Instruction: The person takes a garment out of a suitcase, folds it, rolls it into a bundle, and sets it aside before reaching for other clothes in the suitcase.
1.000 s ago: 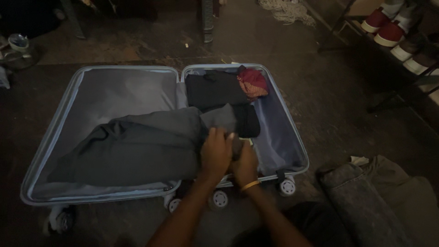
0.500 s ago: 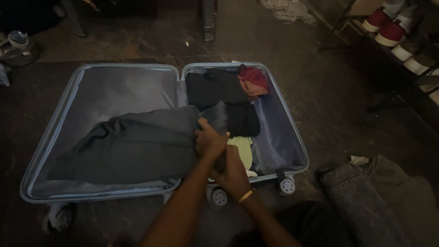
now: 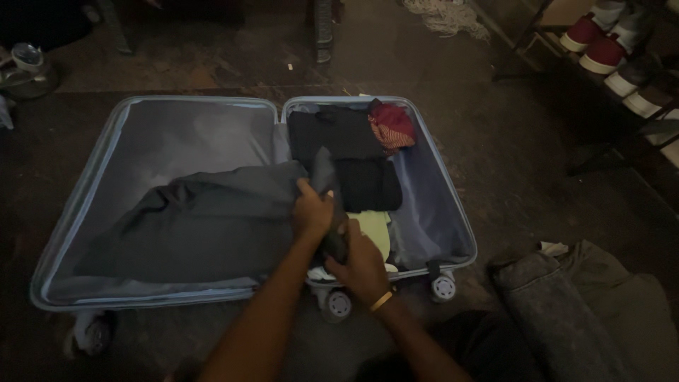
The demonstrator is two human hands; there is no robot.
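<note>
Open suitcase point(image 3: 85, 233) on the floor: left hand point(image 3: 311, 212) grips the grey garment's point(image 3: 205, 226) edge at the hinge, and just right of it right hand point(image 3: 364, 265) is closed on the same dark fold. Step looks like folding it onto the yellow-green cloth point(image 3: 373, 230); next likely needs lifting and smoothing. Versus earlier, the hands have separated and the fold stands higher.

Both hands point(image 3: 339, 237) are now lifting the dark grey garment's point(image 3: 205, 219) edge higher, uncovering more of the pale yellow-green cloth point(image 3: 373, 230).
</note>
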